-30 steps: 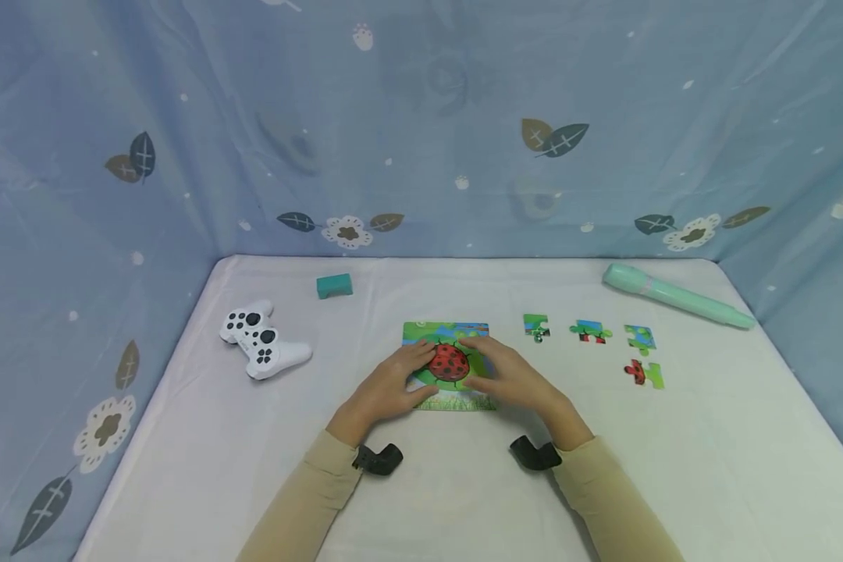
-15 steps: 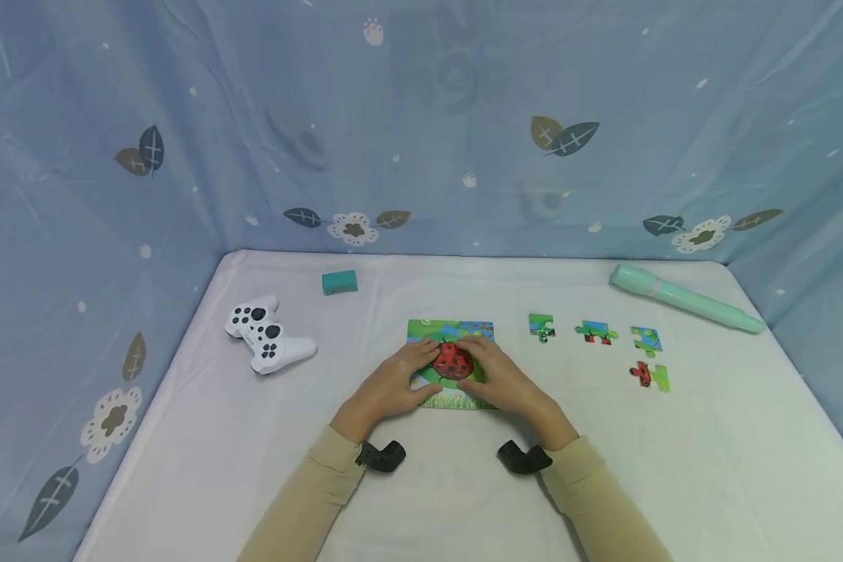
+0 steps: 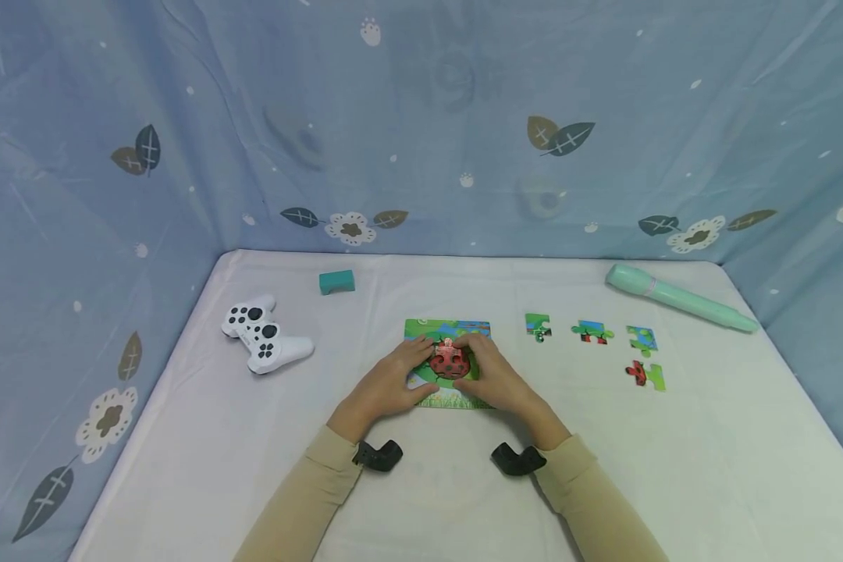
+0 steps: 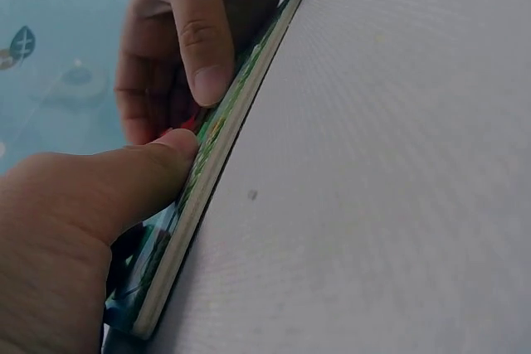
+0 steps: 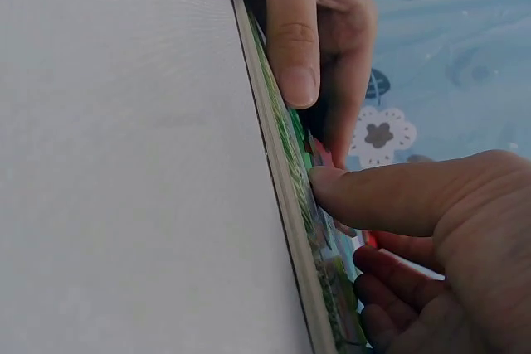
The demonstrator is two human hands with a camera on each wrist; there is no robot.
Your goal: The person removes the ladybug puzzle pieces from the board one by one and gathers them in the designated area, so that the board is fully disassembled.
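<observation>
A flat puzzle board [image 3: 457,400] with a grass-and-sky picture lies in front of me in the head view. Both hands are over its middle, around a red, black-spotted ladybug piece [image 3: 451,365]. The left hand [image 3: 392,382] holds the piece's left side, fingers at its top and thumb below. From the right, the right hand [image 3: 497,376] holds it with bent fingers and thumb. In the right wrist view, red shows by the right fingers [image 5: 398,267], mostly hidden. The left thumb [image 4: 170,155] is close to the board's near edge in the left wrist view.
Several loose puzzle pieces [image 3: 592,332] lie right of the board. A white game controller [image 3: 265,336] sits at left, a teal block [image 3: 336,282] behind it. A mint-green microphone-shaped object [image 3: 677,298] lies at the back right. Blue printed cloth [image 3: 421,156] encloses the white table [image 3: 730,460].
The right hand has moved slightly left and its fingers have drawn closer to the left hand. The ladybug's upper part now looks paler and its outline differs. The left hand has barely moved.
</observation>
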